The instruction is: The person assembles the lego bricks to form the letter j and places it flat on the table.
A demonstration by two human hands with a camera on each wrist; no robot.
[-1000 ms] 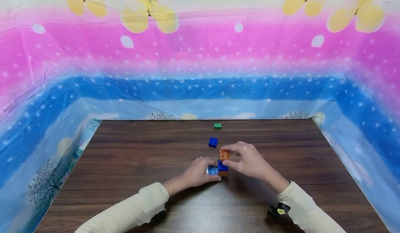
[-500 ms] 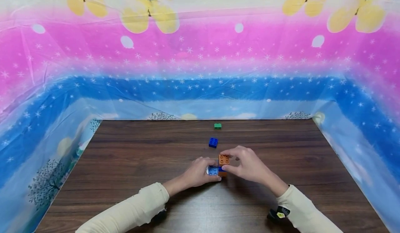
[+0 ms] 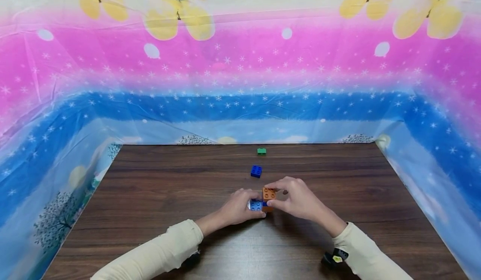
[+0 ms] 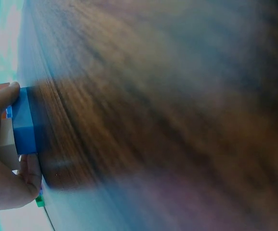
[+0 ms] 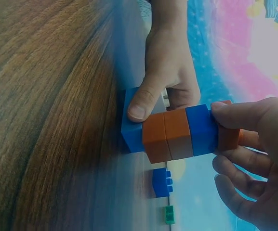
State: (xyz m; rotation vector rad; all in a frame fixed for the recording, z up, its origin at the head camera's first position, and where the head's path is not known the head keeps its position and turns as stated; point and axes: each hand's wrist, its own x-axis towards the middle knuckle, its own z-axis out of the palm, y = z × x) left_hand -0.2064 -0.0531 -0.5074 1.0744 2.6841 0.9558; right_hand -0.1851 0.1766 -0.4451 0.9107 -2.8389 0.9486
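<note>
My left hand (image 3: 238, 207) grips the light blue brick (image 3: 256, 205) low on the table, its thumb (image 5: 141, 108) pressed on the near side. A white brick (image 4: 6, 144) sits by that blue brick in the left wrist view, partly covered by the fingers. Next to these rises a column of two orange bricks (image 5: 166, 135), a dark blue brick (image 5: 201, 130) and a top orange brick (image 3: 269, 193). My right hand (image 3: 298, 198) pinches this top brick between thumb and fingers, right down against the dark blue one.
Behind the hands, a loose dark blue brick (image 3: 256, 171) lies on the brown wooden table (image 3: 169, 175). Farther back is a green brick (image 3: 261, 151) near the rear edge. A printed cloth (image 3: 240, 104) encloses the back and sides.
My right hand has lowered the orange brick onto the dark blue brick, now mostly covering it in the head view. The left hand has stayed in place.
</note>
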